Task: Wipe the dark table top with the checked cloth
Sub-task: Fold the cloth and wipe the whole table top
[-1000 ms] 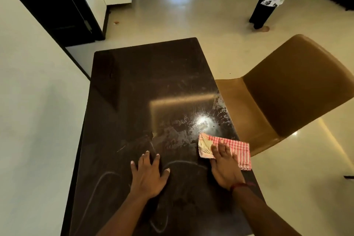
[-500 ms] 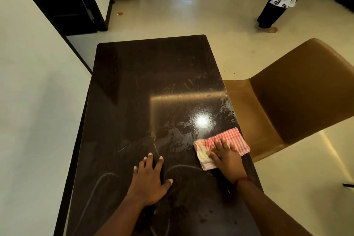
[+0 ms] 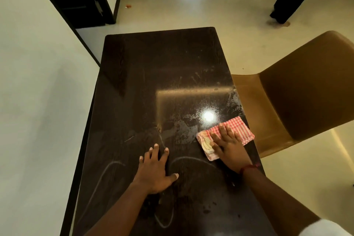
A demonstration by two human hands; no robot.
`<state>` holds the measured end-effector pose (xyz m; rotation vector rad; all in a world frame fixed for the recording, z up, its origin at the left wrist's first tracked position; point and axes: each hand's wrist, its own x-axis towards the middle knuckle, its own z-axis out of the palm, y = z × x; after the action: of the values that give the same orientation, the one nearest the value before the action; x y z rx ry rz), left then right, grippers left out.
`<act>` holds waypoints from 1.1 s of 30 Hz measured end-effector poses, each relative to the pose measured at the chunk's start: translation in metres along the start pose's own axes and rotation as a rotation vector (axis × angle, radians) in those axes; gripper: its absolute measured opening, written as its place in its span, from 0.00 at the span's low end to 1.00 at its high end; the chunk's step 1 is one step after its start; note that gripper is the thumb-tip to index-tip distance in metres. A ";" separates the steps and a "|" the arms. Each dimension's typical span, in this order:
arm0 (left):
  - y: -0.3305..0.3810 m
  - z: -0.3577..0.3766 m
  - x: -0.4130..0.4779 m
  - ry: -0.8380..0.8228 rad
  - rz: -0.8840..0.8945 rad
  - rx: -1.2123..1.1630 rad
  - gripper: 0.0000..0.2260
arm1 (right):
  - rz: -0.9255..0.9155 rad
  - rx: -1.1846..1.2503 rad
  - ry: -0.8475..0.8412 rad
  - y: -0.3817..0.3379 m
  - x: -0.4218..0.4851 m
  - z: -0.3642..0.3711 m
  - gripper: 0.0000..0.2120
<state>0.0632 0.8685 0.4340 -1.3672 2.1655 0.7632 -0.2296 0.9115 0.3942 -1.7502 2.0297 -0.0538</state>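
Where the dark worktop (image 3: pixel 153 82) runs away toward twelve o'clock, the checked cloth (image 3: pixel 240 127) lies flat on it at about four o'clock from its middle. It is close against the right-hand edge, with its far right corner at that edge or just over it. The cloth is folded, red and white in small checks, and its near left end shows a paler, yellowish patch. The right hand (image 3: pixel 230 148) presses down on the cloth with the palm flat and the fingers straight and close together, pointing to about eleven o'clock. No finger curls round the fabric, and a thin red band (image 3: pixel 249 167) circles the wrist. The left hand (image 3: pixel 155 170) rests flat on the bare worktop at eight o'clock from the cloth, near it but apart. Its fingers are straight and a little spread toward twelve o'clock, its thumb is out toward three o'clock, and it holds nothing. Dull smears and a bright spot of glare (image 3: pixel 208 116) sit just beyond the cloth at eleven o'clock from it, and pale curved lines (image 3: pixel 107 176) mark the surface near both forearms. A tan chair (image 3: pixel 306 92) stands just beside the worktop at three o'clock. A pale wall (image 3: pixel 38 101) runs along the nine o'clock side. At one o'clock, far off on the glossy floor (image 3: pixel 210 2), another person (image 3: pixel 289 0) stands, seen only in part.
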 end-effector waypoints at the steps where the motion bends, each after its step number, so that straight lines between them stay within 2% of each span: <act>1: -0.001 -0.001 -0.001 -0.001 0.001 0.000 0.43 | -0.035 -0.002 -0.024 0.009 -0.011 0.001 0.40; 3: 0.000 -0.002 0.001 0.005 0.006 -0.002 0.43 | 0.000 -0.011 -0.035 0.030 -0.016 -0.003 0.40; 5: 0.000 -0.001 0.001 0.010 0.004 -0.010 0.44 | 0.116 -0.011 -0.004 0.033 -0.001 -0.007 0.30; 7: 0.000 0.002 0.001 0.022 -0.001 -0.005 0.44 | 0.255 -0.004 0.052 0.013 0.022 -0.007 0.25; 9: 0.000 0.004 0.000 0.029 0.000 0.003 0.44 | 0.293 0.003 0.071 -0.014 0.042 -0.001 0.25; 13: -0.005 0.003 0.002 0.031 0.018 0.001 0.43 | 0.048 -0.047 -0.011 -0.046 0.036 0.015 0.24; 17: -0.003 0.005 -0.001 0.065 0.021 0.016 0.40 | -0.201 -0.108 -0.072 -0.009 -0.019 0.014 0.35; 19: -0.003 0.006 -0.001 0.078 0.019 0.011 0.39 | -0.124 -0.066 -0.073 0.014 -0.026 0.007 0.35; 21: -0.003 0.007 -0.001 0.082 0.018 -0.002 0.39 | 0.053 -0.054 -0.026 0.016 -0.014 0.005 0.30; 23: -0.004 0.007 0.000 0.077 0.020 -0.017 0.39 | 0.194 -0.041 0.030 -0.006 0.008 0.006 0.26; 25: -0.005 0.007 0.000 0.079 0.021 -0.024 0.39 | 0.240 -0.012 0.039 -0.035 0.033 0.008 0.25; 29: -0.006 0.010 0.001 0.098 0.029 -0.003 0.38 | 0.037 -0.077 -0.058 -0.067 0.036 0.015 0.25; 33: -0.003 0.016 0.000 0.141 0.024 -0.010 0.36 | -0.207 -0.131 -0.113 -0.032 -0.011 0.017 0.38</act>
<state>0.0670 0.8786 0.4213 -1.4424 2.2925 0.7061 -0.1925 0.9203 0.3929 -1.9927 1.8025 0.1128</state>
